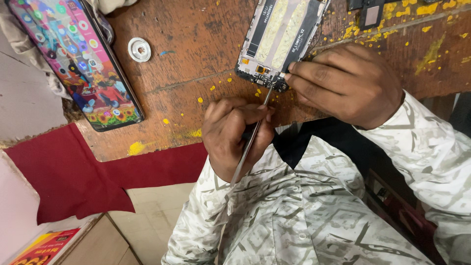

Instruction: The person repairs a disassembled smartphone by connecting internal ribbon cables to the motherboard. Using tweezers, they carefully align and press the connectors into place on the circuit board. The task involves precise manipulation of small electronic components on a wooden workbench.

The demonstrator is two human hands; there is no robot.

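In the head view, the left hand (238,135) is curled shut around a thin metal tool (250,142), whose tip touches the near edge of the opened phone (279,34), just beyond its knuckles on the wooden table (196,39). The right hand (346,83), fingers pressed together and thumb hidden, pins the phone's near corner just beside that tip. With its board and ribbon cable bare, the phone looks light, stiff and fragile, so it is probably best steadied by its frame edges; a lit phone (78,59) lies well off to the left hand's outer side.
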